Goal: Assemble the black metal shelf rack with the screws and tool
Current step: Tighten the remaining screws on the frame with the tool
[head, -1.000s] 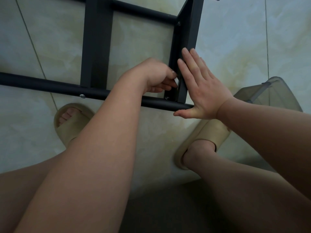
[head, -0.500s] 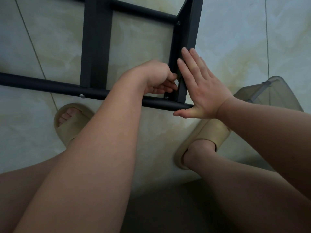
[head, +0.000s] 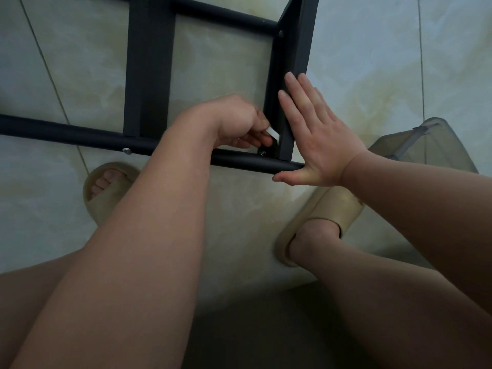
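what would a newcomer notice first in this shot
Two bare forearms reach to the centre, where the left hand pinches a small white tool at the inside corner of the black metal rack, above a pale tiled floor. The right hand lies flat, fingers straight, against the rack's upright bar. A beige slipper shows below the rack at left.

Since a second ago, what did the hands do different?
The left hand has turned slightly at the corner joint, so a small pale tool pinched in its fingers now shows. The right hand stays pressed flat against an upright of the black rack, which has not moved.
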A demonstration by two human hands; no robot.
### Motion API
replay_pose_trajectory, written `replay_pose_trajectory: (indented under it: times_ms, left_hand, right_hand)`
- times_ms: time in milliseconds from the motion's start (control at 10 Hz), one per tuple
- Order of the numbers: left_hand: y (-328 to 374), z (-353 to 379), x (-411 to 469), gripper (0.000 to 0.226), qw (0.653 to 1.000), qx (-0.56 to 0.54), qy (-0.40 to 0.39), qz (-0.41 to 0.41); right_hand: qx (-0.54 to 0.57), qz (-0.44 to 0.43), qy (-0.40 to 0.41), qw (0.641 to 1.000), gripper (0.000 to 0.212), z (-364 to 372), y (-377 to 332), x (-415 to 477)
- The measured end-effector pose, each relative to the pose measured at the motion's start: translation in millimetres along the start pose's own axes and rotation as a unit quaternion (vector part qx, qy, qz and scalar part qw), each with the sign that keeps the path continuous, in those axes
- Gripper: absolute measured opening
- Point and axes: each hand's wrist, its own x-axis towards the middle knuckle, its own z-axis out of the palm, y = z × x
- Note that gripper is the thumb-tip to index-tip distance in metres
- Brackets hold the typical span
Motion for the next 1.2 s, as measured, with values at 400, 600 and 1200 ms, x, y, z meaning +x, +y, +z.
replay_pose_trajectory:
  times_ms: [400, 600, 1200]
  left_hand:
    - [-4, -6, -4, 0.023, 0.999, 0.028, -0.029, -0.008]
    - [-3, -6, -9, 0.021, 0.997, 0.050, -0.050, -0.004]
    - [5, -2, -13, 0.011, 0.971, 0.233, -0.022, -0.046]
  right_hand:
    - [0.002, -0.004, 0.012, 1.000, 0.122, 3, 1, 0]
    - [0.002, -0.004, 0.013, 1.000, 0.123, 4, 2, 0]
    - [-0.004, -0.003, 0.002, 1.000, 0.123, 0, -1, -1]
